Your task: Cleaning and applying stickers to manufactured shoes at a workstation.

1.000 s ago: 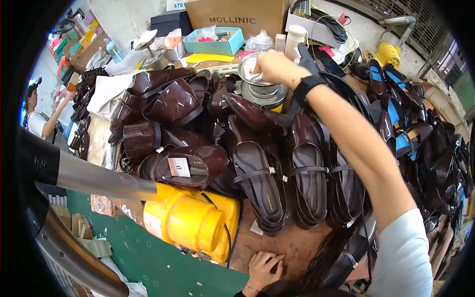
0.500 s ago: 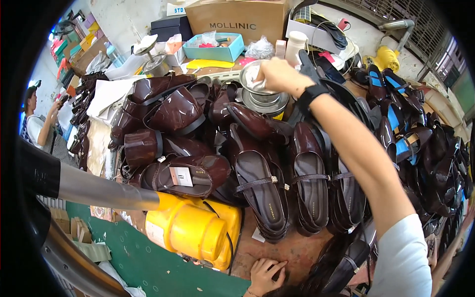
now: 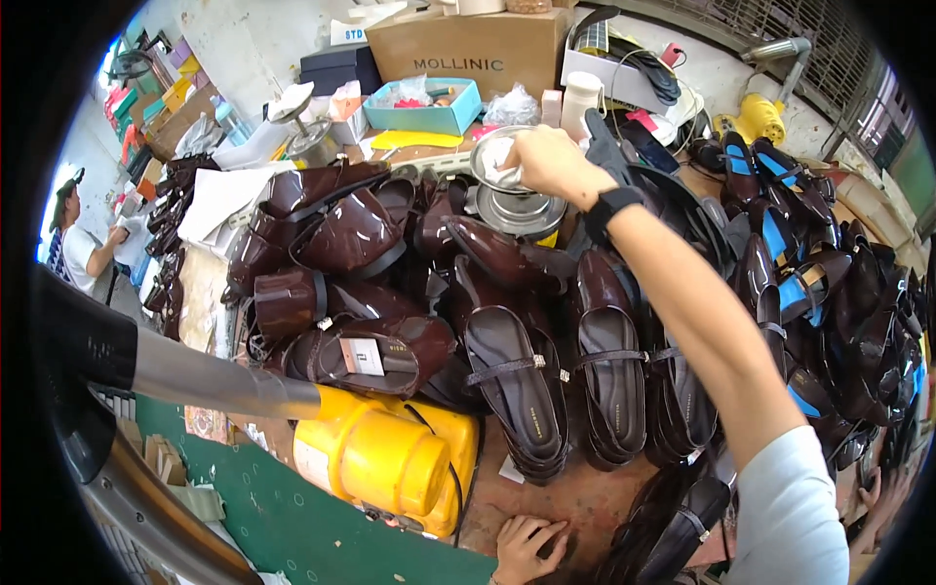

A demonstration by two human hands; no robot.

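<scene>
My right hand (image 3: 561, 164) reaches over the shoes to a metal dish (image 3: 480, 161) on top of a round metal dispenser (image 3: 525, 213). Its fingers are closed on a white cloth (image 3: 497, 154), which lies in the dish; the fingertips are partly hidden. At the table's near edge my left hand (image 3: 529, 549) rests on the brown tabletop (image 3: 575, 497), fingers apart, holding nothing. Between the hands stand glossy dark brown strapped shoes (image 3: 526, 400), toes pointing away, beside another pair (image 3: 612, 390). More shoes (image 3: 351, 234) are heaped to their left.
A yellow lamp or motor housing (image 3: 380, 458) on a metal arm (image 3: 224, 370) juts in at left. Behind the shoes are a light-blue box (image 3: 429, 107), a carton (image 3: 468, 58) and a white bottle (image 3: 582, 100). Further shoes fill the right. Another person (image 3: 88, 244) stands at far left; another's hand (image 3: 882, 512) shows at right.
My right hand stays at the metal dish with the cloth, shifting only slightly. The left hand remains on the tabletop. The person at far left has lowered their hand, and the whole view has shifted a little.
</scene>
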